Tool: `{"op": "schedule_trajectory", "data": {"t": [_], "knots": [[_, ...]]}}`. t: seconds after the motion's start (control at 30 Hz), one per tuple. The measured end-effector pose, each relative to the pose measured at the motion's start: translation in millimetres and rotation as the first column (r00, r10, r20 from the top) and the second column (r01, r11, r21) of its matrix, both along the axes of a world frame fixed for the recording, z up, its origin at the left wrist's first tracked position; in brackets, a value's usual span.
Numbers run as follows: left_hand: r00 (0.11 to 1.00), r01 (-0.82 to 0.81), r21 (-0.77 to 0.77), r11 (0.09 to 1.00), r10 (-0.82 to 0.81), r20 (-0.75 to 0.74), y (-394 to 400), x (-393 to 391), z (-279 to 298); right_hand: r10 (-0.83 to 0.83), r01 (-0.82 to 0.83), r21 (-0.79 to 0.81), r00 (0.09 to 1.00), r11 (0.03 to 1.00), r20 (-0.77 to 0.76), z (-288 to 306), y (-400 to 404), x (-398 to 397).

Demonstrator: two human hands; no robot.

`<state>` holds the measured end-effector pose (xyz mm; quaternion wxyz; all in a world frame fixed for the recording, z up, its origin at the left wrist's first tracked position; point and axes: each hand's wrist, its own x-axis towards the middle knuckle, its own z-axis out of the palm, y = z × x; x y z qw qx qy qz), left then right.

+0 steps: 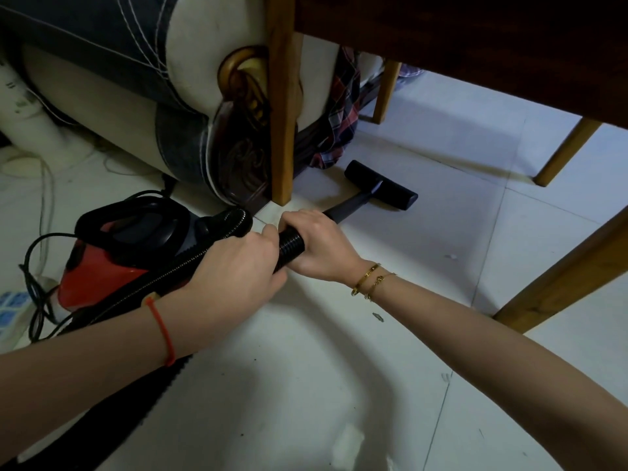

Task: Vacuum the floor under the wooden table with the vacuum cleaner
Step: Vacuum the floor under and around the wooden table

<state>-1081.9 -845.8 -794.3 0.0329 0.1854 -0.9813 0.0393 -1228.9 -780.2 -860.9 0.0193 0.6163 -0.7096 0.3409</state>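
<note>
Both hands grasp the vacuum hose under the wooden table.

The left hand [238, 266] and right hand [316, 246] each keep a clenched grip on the black ribbed hose [290, 246]. The nozzle head [380, 185] lies flat on the white tiled floor [441, 232] beneath the table [475, 45], just beside its near leg [280, 113]. The red vacuum body [112, 266] sits left.

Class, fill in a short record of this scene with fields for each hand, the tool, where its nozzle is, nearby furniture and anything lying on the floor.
left hand: gripping the ribbed black hose
right hand: gripping the same hose, further forward
vacuum cleaner: red and black, on the floor at the left
nozzle: flat on the tiles, under the table edge
table leg: wooden, upright, left of the nozzle
sofa: behind that leg
plaid cloth: hanging to the floor behind the nozzle
floor: pale tiles, a few small specks
</note>
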Motion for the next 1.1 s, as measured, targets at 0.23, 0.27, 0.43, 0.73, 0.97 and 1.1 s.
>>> {"op": "schedule_trajectory", "data": {"t": [0.23, 0.27, 0.43, 0.73, 0.97, 1.1], "knots": [[1.0, -0.022, 0.001, 1.0, 0.022, -0.003, 1, -27, -1, 0.001, -0.001, 0.006, 1.0, 1.0, 0.021, -3, -1, -26], [1.0, -0.027, 0.006, 1.0, 0.027, -0.002, 1, -35, -2, 0.003, -0.003, 0.011, 1.0, 1.0, 0.022, -3, -2, -33], [0.998, -0.064, 0.035, 0.997, 0.064, 0.006, -1, -75, -13, 0.034, -0.03, 0.099, 0.999, 0.995, -0.04, -7, -8, -73], [0.997, -0.078, 0.02, 0.997, 0.077, 0.025, -9, -153, -30, 0.011, 0.021, 0.257, 0.992, 0.966, -0.123, -20, -21, -152], [0.994, -0.097, 0.007, 0.995, 0.097, 0.044, -23, -223, -51, -0.014, 0.022, 0.305, 1.0, 0.952, -0.027, -21, -29, -206], [0.994, -0.093, 0.015, 0.996, 0.092, 0.055, -25, -253, -59, -0.052, 0.055, 0.349, 0.999, 0.936, -0.017, -31, -30, -235]]}}
